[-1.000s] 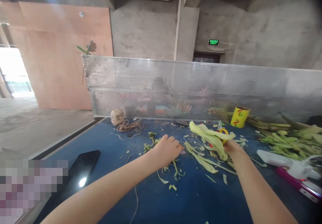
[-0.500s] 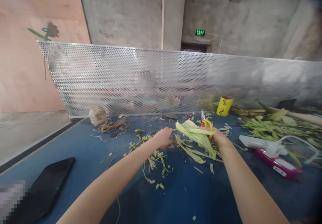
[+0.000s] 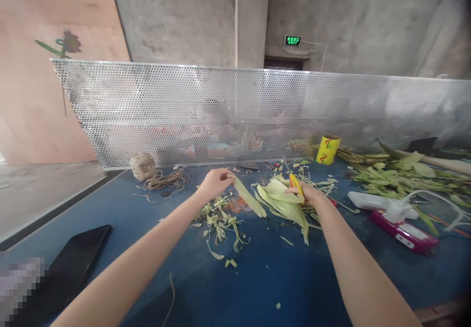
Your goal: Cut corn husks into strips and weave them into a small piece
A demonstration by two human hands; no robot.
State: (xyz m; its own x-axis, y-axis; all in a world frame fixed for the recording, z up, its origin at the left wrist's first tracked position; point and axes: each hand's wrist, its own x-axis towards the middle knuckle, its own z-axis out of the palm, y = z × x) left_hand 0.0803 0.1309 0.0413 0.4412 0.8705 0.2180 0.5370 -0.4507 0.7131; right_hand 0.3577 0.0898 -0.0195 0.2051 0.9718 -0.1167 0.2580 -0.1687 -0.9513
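My left hand [image 3: 217, 182] pinches one end of a strip of pale green husk [image 3: 249, 197], which slants down to the right above the blue table. My right hand [image 3: 309, 193] is closed around yellow-handled scissors [image 3: 296, 183], their blades pointing away from me and partly blurred. Beneath the scissors lies a bunch of pale green husk leaves [image 3: 281, 194], against the fingers of that hand; whether they grip it too I cannot tell. Cut green scraps [image 3: 221, 224] lie in a loose pile below my left hand.
A ball of twine [image 3: 143, 166] with loose coils is at the back left, a black phone-like slab [image 3: 81, 253] at the front left. On the right are a yellow roll [image 3: 328, 149], green leaves [image 3: 401, 170] and a magenta power strip [image 3: 405, 234]. A perforated metal screen [image 3: 165, 106] stands behind.
My left hand has moved up and left and now holds a husk strip apart from the bunch. The scissors in my right hand have turned, and that hand has shifted slightly left.
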